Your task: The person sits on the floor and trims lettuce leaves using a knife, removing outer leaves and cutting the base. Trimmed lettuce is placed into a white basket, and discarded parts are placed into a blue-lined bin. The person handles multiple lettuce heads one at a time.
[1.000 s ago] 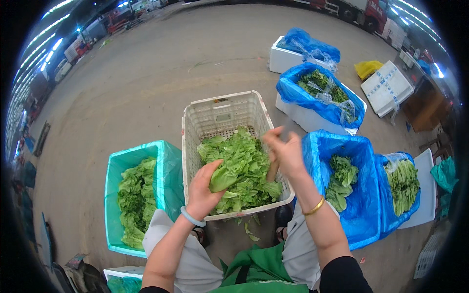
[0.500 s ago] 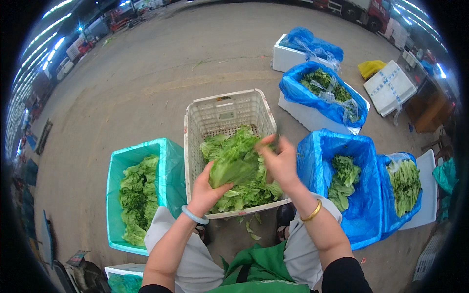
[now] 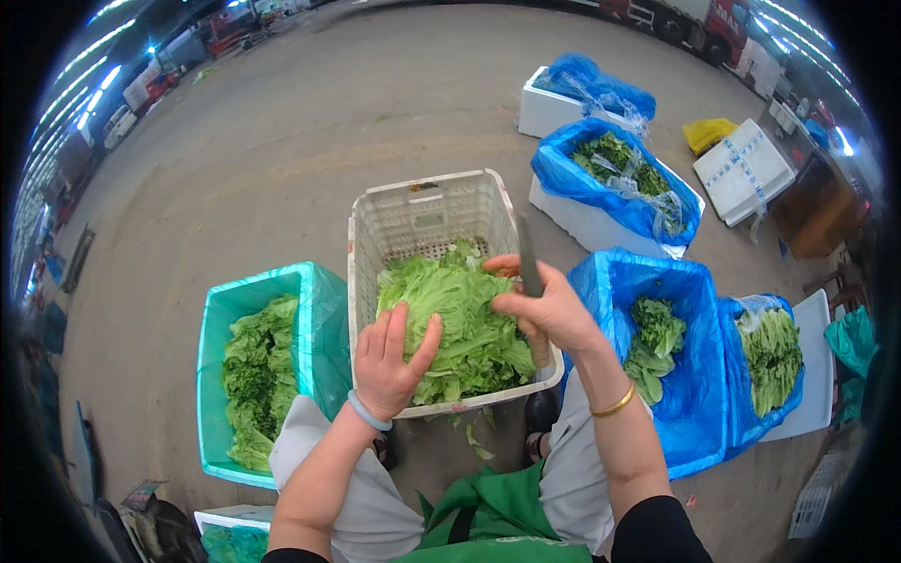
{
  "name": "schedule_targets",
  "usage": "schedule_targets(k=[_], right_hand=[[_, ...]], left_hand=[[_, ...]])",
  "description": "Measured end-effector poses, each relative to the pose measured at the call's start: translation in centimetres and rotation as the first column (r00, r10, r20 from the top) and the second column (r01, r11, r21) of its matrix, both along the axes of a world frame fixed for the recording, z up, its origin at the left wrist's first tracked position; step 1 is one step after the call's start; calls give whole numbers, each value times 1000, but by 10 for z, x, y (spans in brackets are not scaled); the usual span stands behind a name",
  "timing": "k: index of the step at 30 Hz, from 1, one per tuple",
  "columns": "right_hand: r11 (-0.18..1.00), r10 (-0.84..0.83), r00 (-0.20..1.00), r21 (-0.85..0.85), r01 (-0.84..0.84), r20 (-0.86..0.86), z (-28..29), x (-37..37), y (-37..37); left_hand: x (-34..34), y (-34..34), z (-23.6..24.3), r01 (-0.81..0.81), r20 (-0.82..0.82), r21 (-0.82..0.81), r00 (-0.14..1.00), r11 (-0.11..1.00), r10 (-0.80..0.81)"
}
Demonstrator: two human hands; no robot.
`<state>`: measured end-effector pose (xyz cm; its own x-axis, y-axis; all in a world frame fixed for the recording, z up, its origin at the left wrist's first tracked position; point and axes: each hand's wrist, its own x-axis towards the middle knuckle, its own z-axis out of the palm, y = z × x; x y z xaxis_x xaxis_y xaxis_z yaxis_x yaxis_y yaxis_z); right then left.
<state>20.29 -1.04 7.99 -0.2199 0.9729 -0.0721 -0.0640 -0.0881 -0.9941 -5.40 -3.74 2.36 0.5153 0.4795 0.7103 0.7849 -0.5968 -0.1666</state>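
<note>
A white plastic crate [image 3: 362, 272] stands in front of me with a heap of light green leafy lettuce [image 3: 460, 314] in it. My left hand [image 3: 389, 361] is over the crate's near left part, fingers spread and resting against the lettuce; it is open. At the heap's right side, my right hand [image 3: 549, 305] is closed round a knife [image 3: 528, 253]. The blade points up and away from me, and the handle end shows below the hand. My right fingertips are close to the leaves; whether they touch is hard to tell.
At left stands a box lined with green plastic [image 3: 324, 328], holding greens. On the right are a blue-lined box [image 3: 694, 375] and a smaller blue-lined one [image 3: 741, 432], both with greens. Beyond them sit white foam boxes [image 3: 582, 211] with blue bags. Leaf scraps [image 3: 479, 441] lie between my feet.
The lettuce head that my left hand held up is now down on the heap, and the left hand's fingers have spread. My right hand still has the knife, its blade now upright.
</note>
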Motion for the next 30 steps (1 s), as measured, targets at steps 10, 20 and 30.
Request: schedule_targets(k=[10, 20, 30], right_hand=[[759, -620, 784, 240, 605, -16, -33, -9, 15], [974, 86, 803, -219, 57, 590, -101, 25, 38], [970, 71, 988, -242, -36, 137, -76, -18, 37]], left_hand=[[18, 5, 4, -2, -62, 49, 998, 999, 5], [10, -1, 5, 154, 541, -313, 840, 937, 43], [-9, 36, -22, 970, 582, -118, -107, 213, 806]])
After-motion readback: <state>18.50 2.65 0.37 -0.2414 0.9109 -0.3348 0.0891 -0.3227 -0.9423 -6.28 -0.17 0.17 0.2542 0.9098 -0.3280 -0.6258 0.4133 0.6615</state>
